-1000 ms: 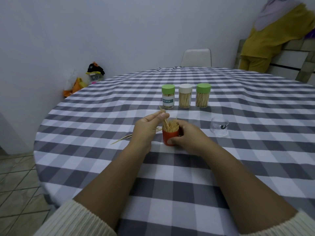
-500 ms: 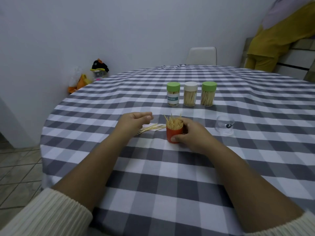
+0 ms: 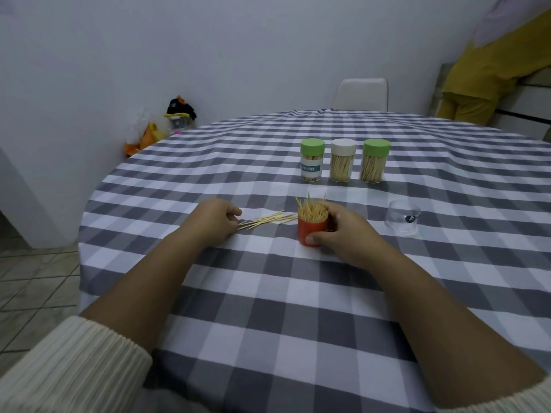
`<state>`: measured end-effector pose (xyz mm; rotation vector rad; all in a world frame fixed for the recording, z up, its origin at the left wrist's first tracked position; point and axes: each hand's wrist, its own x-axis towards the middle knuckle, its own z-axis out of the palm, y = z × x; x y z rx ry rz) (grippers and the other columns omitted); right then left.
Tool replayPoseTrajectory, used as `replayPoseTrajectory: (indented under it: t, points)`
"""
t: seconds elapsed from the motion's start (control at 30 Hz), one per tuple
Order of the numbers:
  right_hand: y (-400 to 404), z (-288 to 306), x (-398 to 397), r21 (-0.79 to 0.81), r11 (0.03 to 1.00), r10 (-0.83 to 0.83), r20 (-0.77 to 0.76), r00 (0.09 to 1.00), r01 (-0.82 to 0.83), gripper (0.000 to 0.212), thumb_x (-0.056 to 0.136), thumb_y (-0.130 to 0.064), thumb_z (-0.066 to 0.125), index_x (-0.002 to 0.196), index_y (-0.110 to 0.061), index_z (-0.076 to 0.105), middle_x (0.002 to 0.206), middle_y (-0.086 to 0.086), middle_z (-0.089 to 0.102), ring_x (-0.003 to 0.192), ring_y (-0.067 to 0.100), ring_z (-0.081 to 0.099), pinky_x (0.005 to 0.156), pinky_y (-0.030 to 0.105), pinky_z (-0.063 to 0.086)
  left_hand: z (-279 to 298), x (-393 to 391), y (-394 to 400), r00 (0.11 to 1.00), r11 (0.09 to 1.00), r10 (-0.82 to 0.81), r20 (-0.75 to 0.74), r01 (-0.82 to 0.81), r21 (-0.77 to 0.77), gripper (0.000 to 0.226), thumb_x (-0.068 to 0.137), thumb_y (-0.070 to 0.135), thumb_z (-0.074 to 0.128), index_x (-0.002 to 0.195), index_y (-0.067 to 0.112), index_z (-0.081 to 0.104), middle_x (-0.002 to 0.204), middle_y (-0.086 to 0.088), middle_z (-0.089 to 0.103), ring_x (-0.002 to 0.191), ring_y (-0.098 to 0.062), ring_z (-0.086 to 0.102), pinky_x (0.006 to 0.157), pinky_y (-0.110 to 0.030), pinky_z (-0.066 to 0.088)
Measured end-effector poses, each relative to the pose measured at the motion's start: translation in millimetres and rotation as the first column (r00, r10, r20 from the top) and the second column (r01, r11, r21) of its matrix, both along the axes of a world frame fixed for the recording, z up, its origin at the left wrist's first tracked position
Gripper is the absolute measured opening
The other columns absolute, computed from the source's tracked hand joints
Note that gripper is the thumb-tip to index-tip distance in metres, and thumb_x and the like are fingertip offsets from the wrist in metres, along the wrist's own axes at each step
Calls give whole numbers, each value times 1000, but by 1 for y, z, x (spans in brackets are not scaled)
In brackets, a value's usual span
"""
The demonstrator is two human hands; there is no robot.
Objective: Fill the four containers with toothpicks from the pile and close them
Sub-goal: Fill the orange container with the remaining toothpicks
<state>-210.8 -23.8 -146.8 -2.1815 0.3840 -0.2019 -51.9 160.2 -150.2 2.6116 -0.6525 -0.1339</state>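
My right hand [image 3: 337, 231] grips a red cup-shaped piece [image 3: 310, 232] standing on the table, packed with upright toothpicks [image 3: 311, 210]. My left hand [image 3: 213, 222] rests on the cloth with its fingers curled at the near end of a small pile of loose toothpicks [image 3: 267, 219]; whether it pinches any I cannot tell. Three closed, filled containers stand in a row behind: a green-lidded one with a label [image 3: 312, 160], a white-lidded one [image 3: 343, 160] and a second green-lidded one [image 3: 375, 160]. A clear plastic shell [image 3: 403, 217] lies to the right.
The round table [image 3: 268, 308] wears a grey and white checked cloth. A white chair [image 3: 360, 94] stands at its far side. Bags and toys [image 3: 167, 126] lie on the floor by the wall at left. Yellow cloth [image 3: 492, 70] hangs at the right.
My left hand left the top of the red piece and went down and left to the loose toothpicks on the cloth. My right hand kept its grip on the red piece.
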Motion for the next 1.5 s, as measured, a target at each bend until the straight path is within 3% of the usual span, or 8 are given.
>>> replayPoseTrajectory:
  t: [0.2, 0.47, 0.63, 0.8, 0.93, 1.23, 1.37, 1.5]
  points:
    - [-2, 0, 1, 4, 1000, 9, -8, 1000, -9, 64, 83, -20, 70, 139, -28, 39, 136, -4, 50, 123, 16, 46, 88, 24, 37, -5, -7, -25, 998, 982, -64, -15, 60, -177, 33, 93, 19, 60, 127, 18, 61, 112, -2, 68, 97, -15, 60, 83, -22, 42]
    - [-20, 0, 1, 58, 996, -60, -20, 998, 61, 65, 82, -16, 71, 139, -25, 41, 135, -1, 51, 123, 19, 47, 97, 31, 38, -6, -13, -38, 989, 966, -136, 50, 144, -214, 39, 96, 21, 54, 135, 18, 54, 131, -4, 57, 103, -9, 51, 84, -22, 38]
    - [-30, 1, -3, 101, 988, -114, -2, 994, 113, 67, 81, -15, 72, 140, -25, 41, 134, -1, 51, 115, 16, 48, 87, 28, 41, -2, -16, -48, 975, 975, -224, -2, 224, 16, 58, 92, 40, 59, 142, 15, 43, 140, -6, 49, 124, -21, 47, 104, -33, 39]
    - [-32, 2, -3, 83, 989, -126, -3, 992, 126, 68, 82, -17, 72, 141, -25, 39, 136, 0, 50, 119, 18, 47, 86, 26, 38, 6, -27, -77, 964, 912, -245, 106, 192, 364, 34, 98, 22, 47, 131, 15, 53, 115, -11, 61, 104, -25, 58, 91, -31, 47]
    - [-30, 2, -3, 72, 989, -129, -8, 992, 130, 69, 82, -17, 71, 142, -25, 37, 137, 0, 49, 122, 20, 46, 87, 27, 39, 6, -34, -93, 971, 853, -194, 138, 97, 513, 38, 94, 16, 54, 132, 10, 52, 117, -11, 58, 106, -25, 59, 93, -33, 47]
    - [-25, 3, -3, 52, 990, -128, -9, 992, 129, 69, 83, -17, 71, 142, -25, 37, 138, 2, 48, 124, 22, 45, 95, 33, 41, -7, -42, -87, 930, 900, -214, 299, 69, 430, 33, 96, 15, 53, 128, 10, 52, 107, -10, 60, 83, -18, 49, 77, -28, 44]
    - [-23, 2, -2, 34, 992, -119, -15, 993, 119, 68, 83, -17, 70, 142, -24, 37, 138, 2, 48, 126, 22, 45, 102, 37, 40, -8, -37, -80, 931, 935, -181, 316, 63, 348, 38, 97, 16, 51, 135, 15, 46, 112, -8, 60, 92, -19, 56, 80, -28, 44]
    - [-20, 3, -1, 33, 995, -93, -16, 996, 94, 66, 84, -17, 69, 141, -24, 37, 138, 1, 48, 126, 22, 45, 100, 36, 39, -8, -33, -67, 949, 995, -20, 314, 51, -92, 35, 101, 20, 43, 135, 15, 52, 113, -8, 65, 95, -20, 61, 83, -28, 48]
